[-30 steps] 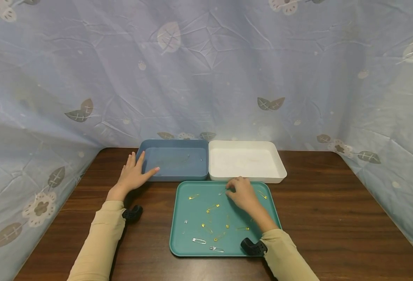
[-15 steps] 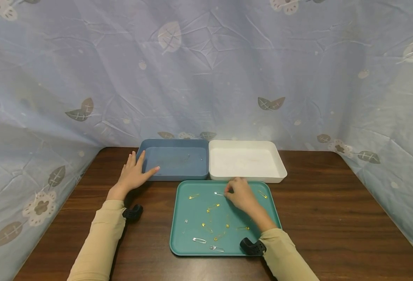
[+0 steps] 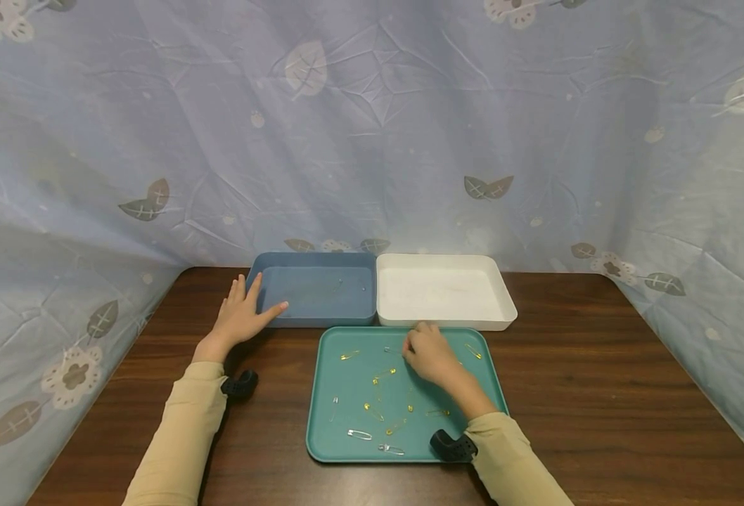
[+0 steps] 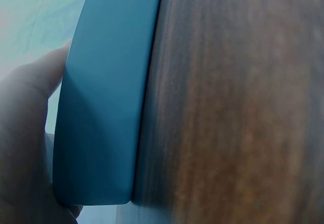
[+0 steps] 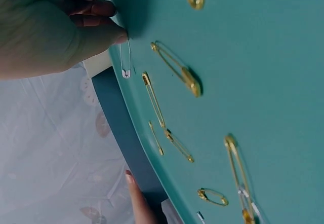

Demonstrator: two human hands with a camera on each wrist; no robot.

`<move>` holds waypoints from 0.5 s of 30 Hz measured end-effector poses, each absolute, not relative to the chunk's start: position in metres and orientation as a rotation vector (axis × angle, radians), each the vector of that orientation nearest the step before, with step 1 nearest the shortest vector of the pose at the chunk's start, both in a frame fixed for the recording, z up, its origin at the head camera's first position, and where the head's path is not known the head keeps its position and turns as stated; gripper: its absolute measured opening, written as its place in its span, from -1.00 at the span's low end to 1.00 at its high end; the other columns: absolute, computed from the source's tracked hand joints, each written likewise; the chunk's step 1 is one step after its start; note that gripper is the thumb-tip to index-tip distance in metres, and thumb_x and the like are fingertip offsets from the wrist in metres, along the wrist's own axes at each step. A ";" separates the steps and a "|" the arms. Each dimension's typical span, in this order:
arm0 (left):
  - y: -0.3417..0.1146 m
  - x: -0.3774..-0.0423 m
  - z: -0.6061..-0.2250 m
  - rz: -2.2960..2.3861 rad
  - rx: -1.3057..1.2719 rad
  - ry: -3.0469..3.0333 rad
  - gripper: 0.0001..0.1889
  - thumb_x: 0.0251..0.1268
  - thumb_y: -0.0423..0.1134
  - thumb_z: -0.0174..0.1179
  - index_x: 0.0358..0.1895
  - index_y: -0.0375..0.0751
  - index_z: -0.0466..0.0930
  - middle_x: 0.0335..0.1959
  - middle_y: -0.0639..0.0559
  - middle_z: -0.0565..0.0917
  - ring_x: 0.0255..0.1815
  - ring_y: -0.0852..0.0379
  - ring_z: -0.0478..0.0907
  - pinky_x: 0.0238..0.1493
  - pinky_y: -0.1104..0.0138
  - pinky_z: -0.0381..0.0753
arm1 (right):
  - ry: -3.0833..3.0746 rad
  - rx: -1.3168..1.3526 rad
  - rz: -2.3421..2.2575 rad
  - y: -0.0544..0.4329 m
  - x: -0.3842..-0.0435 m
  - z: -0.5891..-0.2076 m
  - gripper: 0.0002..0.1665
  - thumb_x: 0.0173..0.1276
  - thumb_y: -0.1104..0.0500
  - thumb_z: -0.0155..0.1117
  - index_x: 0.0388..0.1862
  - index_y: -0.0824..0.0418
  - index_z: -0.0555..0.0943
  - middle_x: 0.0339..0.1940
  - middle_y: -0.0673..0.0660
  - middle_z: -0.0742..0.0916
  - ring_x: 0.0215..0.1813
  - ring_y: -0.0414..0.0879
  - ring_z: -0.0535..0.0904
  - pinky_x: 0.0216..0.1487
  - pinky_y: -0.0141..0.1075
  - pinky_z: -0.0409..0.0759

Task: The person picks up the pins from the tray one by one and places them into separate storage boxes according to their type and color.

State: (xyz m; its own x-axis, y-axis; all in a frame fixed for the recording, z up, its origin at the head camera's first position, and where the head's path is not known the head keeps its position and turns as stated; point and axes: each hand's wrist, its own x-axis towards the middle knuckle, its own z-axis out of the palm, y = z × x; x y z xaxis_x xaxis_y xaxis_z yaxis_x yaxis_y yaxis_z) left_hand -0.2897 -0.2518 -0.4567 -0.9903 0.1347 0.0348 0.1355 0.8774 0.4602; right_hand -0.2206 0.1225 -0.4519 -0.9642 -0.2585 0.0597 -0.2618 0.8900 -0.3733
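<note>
My right hand (image 3: 432, 355) is over the far part of the teal tray (image 3: 347, 446). Its thumb and fingertips pinch one end of a silver safety pin (image 5: 125, 64), whose other end sticks out near the tray's far rim. With fingers spread, my left hand (image 3: 238, 318) rests at the left end of the blue tray (image 3: 311, 322); in the left wrist view its thumb side lies along the blue wall (image 4: 101, 107). Gold safety pins (image 5: 177, 69) lie scattered over the teal tray, along with silver safety pins (image 3: 359, 434) nearer its front edge.
A white tray (image 3: 444, 325) stands right beside the blue one, both behind the teal tray. A few tiny silver bits show inside the blue tray. Brown wooden table (image 3: 600, 393) extends to both sides, and a patterned cloth (image 3: 372, 140) hangs behind.
My right hand has shifted slightly, its fingers closing onto the end of the silver safety pin, which now lies more level than a second ago. The left hand stays where it was.
</note>
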 end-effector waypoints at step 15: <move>-0.252 -0.291 -0.458 -0.764 -0.221 -3.042 0.07 0.28 0.42 -0.03 0.58 -0.14 -0.35 0.55 -0.41 -0.44 0.56 -0.44 -0.44 0.40 -0.40 -0.27 | -2.996 0.462 0.582 0.115 -0.218 -0.447 -0.82 0.40 0.24 0.15 -0.44 0.23 0.57 -0.29 0.11 0.54 -0.16 -0.02 0.35 -0.05 -0.11 0.44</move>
